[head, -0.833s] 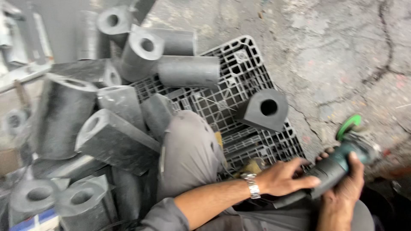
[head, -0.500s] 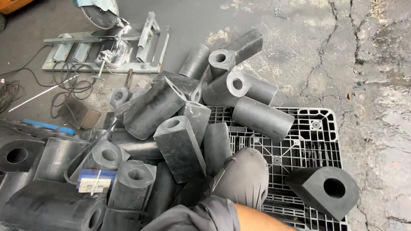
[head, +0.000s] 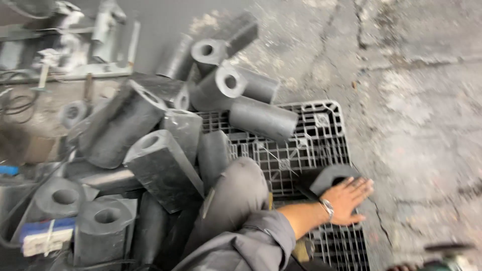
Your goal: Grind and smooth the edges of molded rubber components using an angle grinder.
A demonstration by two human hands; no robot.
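Dark grey rubber block with a round bore [head: 335,176] is sitting on the black plastic grid pallet [head: 321,131], down around 4 o'clock in the view. The left hand [head: 347,200] is lying flat on it, fingers spread, palm pressing rather than gripping. The right hand is barely poking in at the 5 o'clock edge, by a blurry grinder disc [head: 449,248], so can't tell its grip. A pile of similar grey cylinders [head: 150,145] is crowding 9 to 12 o'clock.
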